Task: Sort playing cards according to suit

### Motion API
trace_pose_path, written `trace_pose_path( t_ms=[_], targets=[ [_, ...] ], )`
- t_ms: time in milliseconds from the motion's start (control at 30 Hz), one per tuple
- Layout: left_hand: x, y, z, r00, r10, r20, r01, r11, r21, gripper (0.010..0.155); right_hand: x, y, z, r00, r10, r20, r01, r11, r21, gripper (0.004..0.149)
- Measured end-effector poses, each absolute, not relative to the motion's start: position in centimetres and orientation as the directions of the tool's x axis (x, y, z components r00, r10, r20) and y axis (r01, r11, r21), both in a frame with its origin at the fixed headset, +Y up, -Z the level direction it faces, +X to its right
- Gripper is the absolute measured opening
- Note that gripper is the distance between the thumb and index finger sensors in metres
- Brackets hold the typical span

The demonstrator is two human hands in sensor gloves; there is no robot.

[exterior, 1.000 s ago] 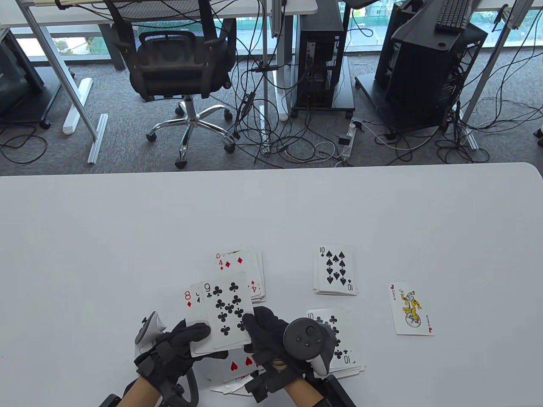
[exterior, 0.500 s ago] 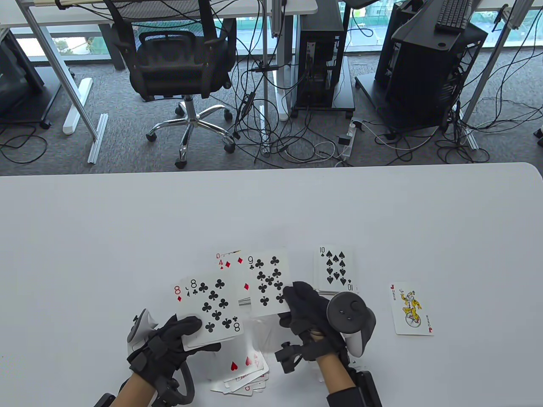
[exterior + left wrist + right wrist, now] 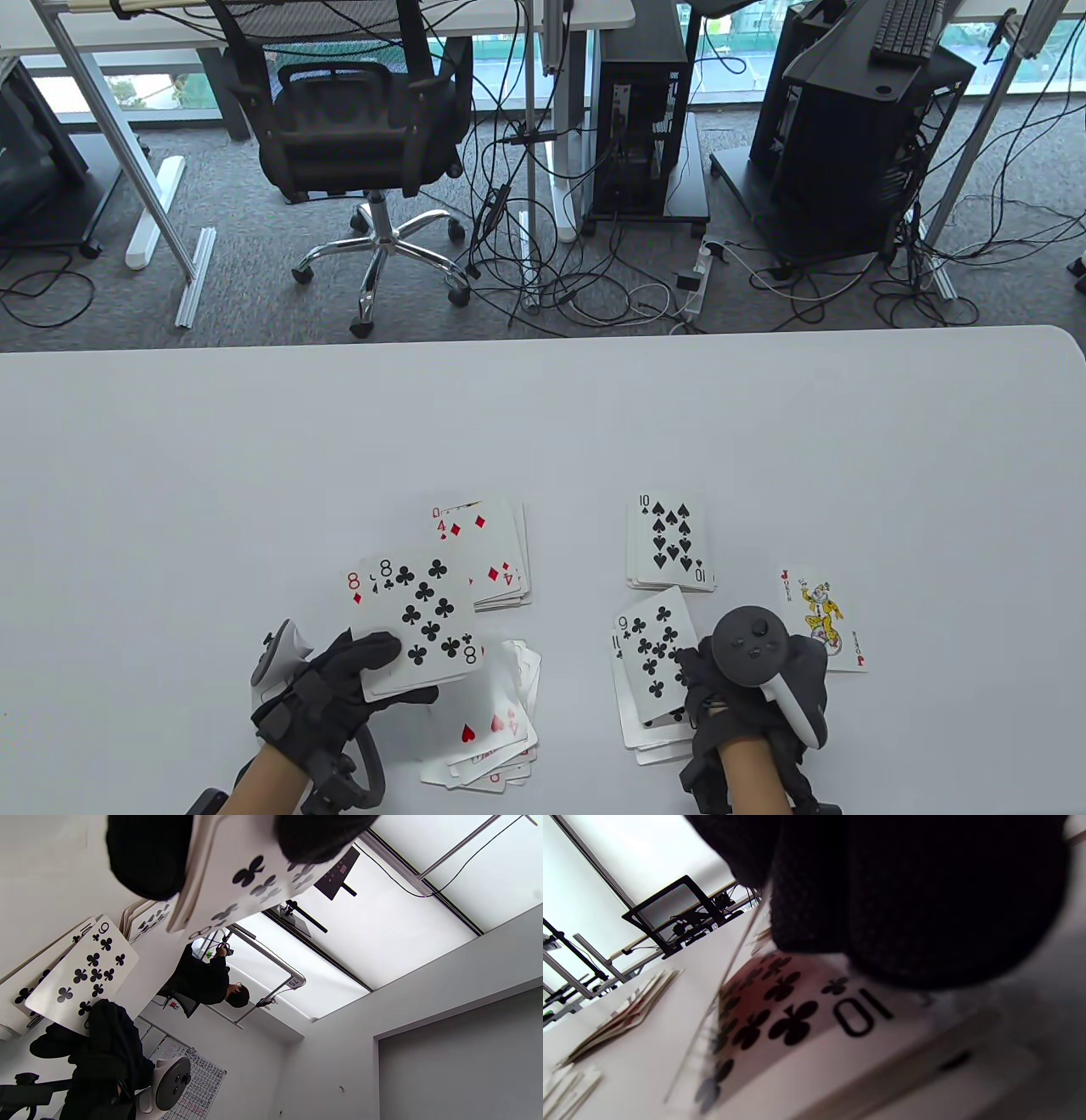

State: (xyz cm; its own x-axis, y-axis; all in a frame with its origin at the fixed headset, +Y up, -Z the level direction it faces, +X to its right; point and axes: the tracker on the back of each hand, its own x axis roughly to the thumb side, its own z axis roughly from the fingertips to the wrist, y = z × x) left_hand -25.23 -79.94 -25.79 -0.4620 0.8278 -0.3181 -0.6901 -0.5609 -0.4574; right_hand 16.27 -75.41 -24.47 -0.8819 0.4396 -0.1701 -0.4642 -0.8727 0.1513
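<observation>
My left hand (image 3: 386,666) grips a small stack of cards with the eight of clubs (image 3: 422,618) on top, held above the table at front left; the stack also shows in the left wrist view (image 3: 250,887). My right hand (image 3: 691,671) pinches the nine of clubs (image 3: 652,649) by its near right corner, held tilted just over the clubs pile (image 3: 649,730). In the left wrist view the nine (image 3: 85,971) lies over that pile. In the right wrist view the ten of clubs (image 3: 806,1014) lies under my fingers.
A spades pile (image 3: 670,543) topped by the ten lies behind the clubs pile. A diamonds pile (image 3: 496,552) lies behind my left hand, and a loose hearts pile (image 3: 496,730) sits at the front. A joker (image 3: 821,615) lies at the right.
My right hand took the nine of clubs off the held stack, carried it right and then down to the clubs pile. The eight of clubs now tops the stack. My left hand barely moved.
</observation>
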Motion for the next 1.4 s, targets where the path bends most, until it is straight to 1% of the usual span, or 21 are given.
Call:
trace_pose_path(
  t_ms=[100,167,300,400,500,533,633,667,700,767,833,867,900,933,1000,1100,1200,1300,1400],
  targets=[
    [-25.3,-79.9,-25.8,-0.449,0.833,-0.322,-0.702,-0.552,-0.450,0.051,15.4,-76.1,-24.6,-0.951,0.269,-0.152,-0.297,-0.931,0.214,0.043],
    [-25.4,-79.9,-25.8,-0.444,0.837,-0.321,-0.707,-0.547,-0.449,0.051,14.8,-76.3,-24.6,-0.978,0.166,-0.129,-0.192,-0.953,0.233,0.044],
    [-25.4,-79.9,-25.8,-0.439,0.836,-0.329,-0.710,-0.548,-0.443,0.051,13.6,-76.8,-24.6,-0.995,-0.014,-0.098,-0.017,-0.952,0.305,0.049],
    [-25.3,-79.9,-25.7,-0.436,0.836,-0.332,-0.712,-0.546,-0.440,0.051,13.1,-76.9,-24.6,-0.992,-0.094,-0.080,0.066,-0.950,0.305,0.051],
    [-25.3,-79.8,-25.7,-0.433,0.837,-0.334,-0.713,-0.545,-0.441,0.051,12.8,-76.9,-24.6,-0.981,-0.172,-0.092,0.125,-0.917,0.380,0.053],
    [-25.3,-79.8,-25.7,-0.434,0.837,-0.334,-0.713,-0.545,-0.441,0.051,12.7,-76.7,-24.6,-0.978,-0.188,-0.092,0.139,-0.913,0.383,0.053],
    [-25.3,-79.9,-25.7,-0.430,0.839,-0.334,-0.714,-0.543,-0.443,0.051,12.0,-75.6,-24.9,-0.964,-0.252,-0.081,0.209,-0.912,0.352,0.057],
    [-25.3,-79.9,-25.7,-0.430,0.838,-0.335,-0.714,-0.543,-0.442,0.051,11.7,-75.1,-25.0,-0.965,-0.251,-0.076,0.213,-0.918,0.334,0.057],
    [-25.3,-79.9,-25.8,-0.431,0.838,-0.336,-0.713,-0.544,-0.442,0.051,11.0,-74.5,-25.0,-0.972,-0.227,-0.063,0.199,-0.935,0.294,0.056],
    [-25.3,-79.9,-25.8,-0.429,0.839,-0.335,-0.714,-0.543,-0.442,0.051,9.6,-73.2,-25.0,-0.993,-0.116,-0.025,0.109,-0.974,0.197,0.056],
    [-25.3,-79.9,-25.8,-0.427,0.839,-0.338,-0.715,-0.542,-0.441,0.051,7.9,-71.9,-24.9,-0.997,0.070,0.026,-0.068,-0.995,0.079,0.055],
    [-25.3,-79.9,-25.7,-0.426,0.838,-0.342,-0.714,-0.543,-0.441,0.051,6.9,-71.3,-24.8,-0.980,0.183,0.079,-0.181,-0.983,0.033,0.055],
    [-25.3,-79.9,-25.7,-0.426,0.837,-0.343,-0.714,-0.544,-0.440,0.051,6.2,-71.0,-24.8,-0.961,0.256,0.105,-0.256,-0.967,0.008,0.056],
    [-25.3,-79.9,-25.7,-0.426,0.837,-0.343,-0.714,-0.544,-0.440,0.051,5.1,-70.5,-24.8,-0.921,0.357,0.158,-0.362,-0.932,-0.009,0.056],
    [-25.3,-79.9,-25.7,-0.425,0.839,-0.341,-0.716,-0.542,-0.441,0.051,3.5,-70.2,-24.7,-0.856,0.470,0.213,-0.486,-0.874,-0.024,0.057],
    [-25.3,-79.9,-25.7,-0.421,0.841,-0.340,-0.716,-0.538,-0.444,0.051,1.4,-70.2,-24.6,-0.773,0.572,0.275,-0.594,-0.805,0.004,0.061],
    [-25.3,-80.0,-25.7,-0.416,0.842,-0.343,-0.718,-0.536,-0.444,0.051,-0.6,-70.9,-24.5,-0.694,0.656,0.297,-0.665,-0.742,0.086,0.069],
    [-25.3,-79.9,-25.7,-0.412,0.845,-0.341,-0.722,-0.531,-0.444,0.051,-1.9,-72.0,-24.5,-0.631,0.729,0.265,-0.715,-0.679,0.167,0.075],
    [-25.3,-79.9,-25.7,-0.407,0.848,-0.338,-0.723,-0.526,-0.448,0.051,-2.6,-72.9,-24.4,-0.586,0.777,0.231,-0.761,-0.625,0.175,0.076]
  ],
)
